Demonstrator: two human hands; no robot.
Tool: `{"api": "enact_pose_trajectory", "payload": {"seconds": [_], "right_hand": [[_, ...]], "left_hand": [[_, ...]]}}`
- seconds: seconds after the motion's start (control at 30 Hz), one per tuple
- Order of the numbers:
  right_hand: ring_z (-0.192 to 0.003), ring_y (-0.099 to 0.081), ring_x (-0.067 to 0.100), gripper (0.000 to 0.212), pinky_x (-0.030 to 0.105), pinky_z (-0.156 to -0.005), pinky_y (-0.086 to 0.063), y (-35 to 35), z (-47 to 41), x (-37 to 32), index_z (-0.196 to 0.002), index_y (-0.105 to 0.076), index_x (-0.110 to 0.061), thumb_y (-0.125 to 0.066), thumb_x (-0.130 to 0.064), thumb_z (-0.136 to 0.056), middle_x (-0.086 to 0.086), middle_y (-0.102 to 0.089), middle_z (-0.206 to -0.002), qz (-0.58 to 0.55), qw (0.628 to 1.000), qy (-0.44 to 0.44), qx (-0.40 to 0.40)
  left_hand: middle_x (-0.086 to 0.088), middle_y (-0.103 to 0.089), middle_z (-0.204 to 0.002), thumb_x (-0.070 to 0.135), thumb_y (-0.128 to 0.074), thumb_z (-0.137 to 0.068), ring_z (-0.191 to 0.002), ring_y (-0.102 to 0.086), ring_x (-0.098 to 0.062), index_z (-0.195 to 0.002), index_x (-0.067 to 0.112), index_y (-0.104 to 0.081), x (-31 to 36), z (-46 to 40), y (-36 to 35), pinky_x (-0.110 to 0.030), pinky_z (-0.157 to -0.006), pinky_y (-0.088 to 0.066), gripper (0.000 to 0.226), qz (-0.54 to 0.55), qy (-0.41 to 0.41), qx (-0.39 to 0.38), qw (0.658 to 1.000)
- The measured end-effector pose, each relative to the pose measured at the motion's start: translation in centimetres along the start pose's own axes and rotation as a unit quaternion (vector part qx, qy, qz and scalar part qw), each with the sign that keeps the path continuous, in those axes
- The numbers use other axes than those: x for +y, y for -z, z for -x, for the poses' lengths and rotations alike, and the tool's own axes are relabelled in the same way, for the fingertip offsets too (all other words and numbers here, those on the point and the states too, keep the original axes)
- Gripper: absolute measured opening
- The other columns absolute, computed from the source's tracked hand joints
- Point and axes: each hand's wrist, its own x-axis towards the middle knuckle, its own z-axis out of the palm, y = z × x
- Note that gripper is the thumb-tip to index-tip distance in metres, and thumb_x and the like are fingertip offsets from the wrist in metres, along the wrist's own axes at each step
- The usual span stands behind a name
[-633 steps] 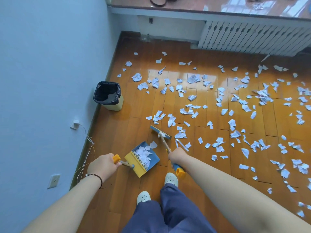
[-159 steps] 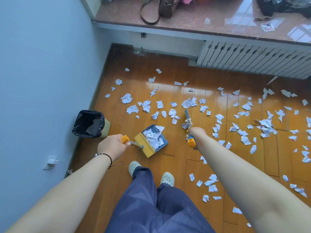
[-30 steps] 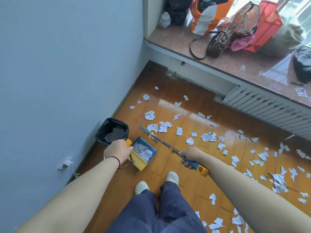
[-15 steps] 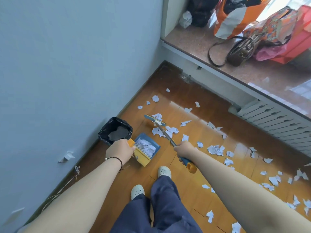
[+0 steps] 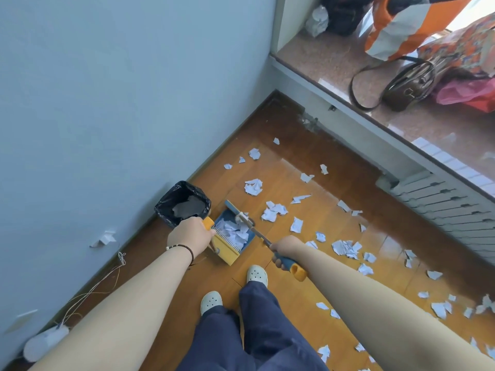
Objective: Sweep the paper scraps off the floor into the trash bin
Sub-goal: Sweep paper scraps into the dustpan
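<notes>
The broom head (image 5: 233, 209) has moved: half a second ago it sat out on the floor past the dustpan (image 5: 232, 238), and now it lies over the pan's far edge, near the middle of the frame. That means one more pull of scraps has gone in, and the pan looks quite full of white paper. The left hand (image 5: 190, 236) is wrapped tight round the pan's orange handle, and the right hand (image 5: 284, 250) is wrapped round the blue grip of the broom. The trash bin (image 5: 183, 203) with its black bag stands just beside the pan, to its left, against the blue wall. I think tipping the pan into the bin comes soon. Lots of paper scraps (image 5: 273, 212) still lie on the wood floor (image 5: 300, 293), toward the right and lower right, so the job is far from done.
</notes>
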Motion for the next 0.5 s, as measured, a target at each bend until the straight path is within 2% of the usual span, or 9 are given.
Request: {"api": "enact_pose_trajectory", "payload": {"seconds": [0.03,0.13,0.27,0.4,0.5], "right_hand": [[-0.049,-0.046,0.014,0.016,0.021,-0.041,-0.041,0.6,0.3,0.1,-0.096,-0.052,-0.009,-0.04,-0.017,-0.102,0.008,-0.05,-0.071,-0.024,1.0,-0.007,-0.003],[-0.045,-0.047,0.011,0.016,0.019,-0.044,-0.041,2.8,1.8,0.1,-0.099,-0.053,-0.009,-0.046,-0.022,-0.101,0.007,-0.053,-0.07,-0.097,0.995,-0.008,-0.016],[-0.044,-0.049,0.011,0.019,0.018,-0.039,-0.043,4.4,3.5,0.1,-0.107,-0.053,-0.007,-0.049,-0.025,-0.1,0.006,-0.056,-0.069,-0.083,0.996,-0.004,-0.015],[-0.045,-0.049,0.012,0.019,0.019,-0.04,-0.042,5.0,4.4,-0.7,-0.104,-0.056,-0.007,-0.048,-0.023,-0.1,0.006,-0.057,-0.067,-0.05,0.998,0.028,0.015],[-0.044,-0.05,0.013,0.022,0.02,-0.04,-0.043,5.6,4.1,-1.7,-0.108,-0.057,-0.004,-0.049,-0.022,-0.099,0.008,-0.058,-0.068,-0.033,0.997,0.05,0.04]], "left_hand": [[-0.001,-0.065,-0.084,0.053,-0.059,-0.095,-0.079,-0.066,-0.024,-0.095,0.019,-0.061,0.1,-0.1,0.1,-0.033,-0.068,-0.055,0.034,-0.002,0.001,-0.001,1.0],[-0.002,-0.067,-0.087,0.055,-0.059,-0.094,-0.081,-0.067,-0.024,-0.097,0.018,-0.062,0.0,-0.2,0.5,-0.036,-0.071,-0.059,0.036,-0.005,0.001,-0.003,1.0],[-0.001,-0.066,-0.083,0.054,-0.058,-0.095,-0.078,-0.067,-0.023,-0.092,0.02,-0.061,-0.2,0.2,0.6,-0.035,-0.07,-0.059,0.034,0.002,0.0,-0.003,1.0],[0.001,-0.065,-0.08,0.054,-0.057,-0.095,-0.075,-0.066,-0.021,-0.09,0.021,-0.061,-0.4,0.6,0.7,-0.033,-0.066,-0.057,0.033,0.016,0.007,-0.001,1.0],[0.002,-0.064,-0.081,0.054,-0.057,-0.096,-0.077,-0.066,-0.021,-0.092,0.022,-0.061,-0.2,0.7,0.7,-0.03,-0.064,-0.053,0.032,0.028,0.015,0.009,0.999]]}}
